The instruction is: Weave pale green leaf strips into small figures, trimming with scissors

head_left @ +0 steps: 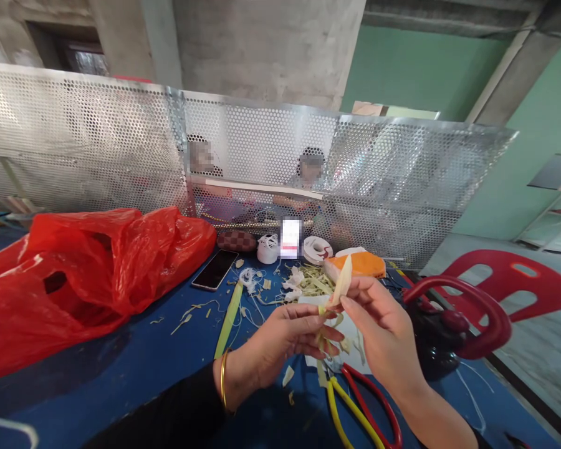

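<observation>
My left hand [280, 343] and my right hand [378, 330] meet above the blue table [135, 368]. Both pinch a pale yellow-green leaf strip [342, 284] that stands up between the fingertips. More strip ends hang below my left fingers. A gold bangle sits on my left wrist. Red and yellow handled scissors [355, 405] lie on the table just under my hands.
A big red plastic bag [84, 274] fills the left side. A phone [214, 269], a long green strip [229, 318], leaf scraps [308, 280], tape rolls [316, 249] and an orange block [362, 264] lie ahead. A black pot with a red handle [449, 324] stands right. Two people sit behind the perforated metal screen [262, 156].
</observation>
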Demonstrator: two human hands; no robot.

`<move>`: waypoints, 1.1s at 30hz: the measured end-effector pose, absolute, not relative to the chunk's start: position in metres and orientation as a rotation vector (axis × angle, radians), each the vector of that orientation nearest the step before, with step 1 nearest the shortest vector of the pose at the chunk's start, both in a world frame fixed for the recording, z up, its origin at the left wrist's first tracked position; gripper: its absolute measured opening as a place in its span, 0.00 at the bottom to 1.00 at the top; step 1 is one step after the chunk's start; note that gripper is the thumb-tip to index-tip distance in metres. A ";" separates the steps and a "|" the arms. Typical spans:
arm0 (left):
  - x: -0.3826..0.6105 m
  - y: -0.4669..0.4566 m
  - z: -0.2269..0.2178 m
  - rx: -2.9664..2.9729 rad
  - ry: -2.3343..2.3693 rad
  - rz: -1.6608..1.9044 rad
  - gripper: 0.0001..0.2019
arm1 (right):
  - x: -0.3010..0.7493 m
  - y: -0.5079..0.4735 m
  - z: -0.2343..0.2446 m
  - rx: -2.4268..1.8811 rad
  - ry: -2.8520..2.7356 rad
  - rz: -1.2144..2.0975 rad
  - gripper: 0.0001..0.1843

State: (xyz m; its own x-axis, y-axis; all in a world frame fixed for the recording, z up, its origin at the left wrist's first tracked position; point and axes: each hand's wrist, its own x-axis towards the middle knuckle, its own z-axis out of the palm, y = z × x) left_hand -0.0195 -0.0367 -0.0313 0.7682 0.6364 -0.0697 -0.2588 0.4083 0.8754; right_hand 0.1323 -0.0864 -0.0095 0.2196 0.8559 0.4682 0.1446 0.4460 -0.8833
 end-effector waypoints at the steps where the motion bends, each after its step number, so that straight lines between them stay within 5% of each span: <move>1: -0.019 -0.037 -0.031 0.975 0.421 0.588 0.14 | 0.132 -0.087 -0.009 -1.018 -1.289 0.639 0.04; 9: -0.017 -0.038 -0.029 0.917 0.465 0.748 0.14 | 0.136 -0.081 -0.012 -1.096 -1.148 0.653 0.06; 15: -0.018 -0.037 -0.029 0.904 0.521 0.831 0.16 | 0.155 -0.056 -0.029 -1.366 -1.057 0.809 0.23; 17: -0.018 -0.037 -0.029 0.940 0.555 0.820 0.16 | 0.161 -0.053 -0.033 -1.410 -1.112 0.513 0.25; 20: -0.017 -0.037 -0.028 1.043 0.605 0.806 0.15 | 0.160 -0.057 -0.029 -1.378 -1.322 0.113 0.11; 28: -0.011 -0.039 -0.035 1.376 0.594 0.739 0.06 | 0.136 -0.068 -0.022 -1.272 -1.318 1.069 0.17; 33: -0.012 -0.039 -0.033 1.328 0.634 0.647 0.07 | 0.132 -0.070 -0.023 -1.213 -1.186 1.049 0.09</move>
State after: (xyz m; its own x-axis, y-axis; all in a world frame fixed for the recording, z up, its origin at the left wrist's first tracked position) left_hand -0.0116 -0.0385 -0.0334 0.6707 0.7401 -0.0495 -0.0647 0.1249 0.9901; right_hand 0.1324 -0.0695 -0.0232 0.1106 0.9897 0.0908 0.0312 0.0879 -0.9956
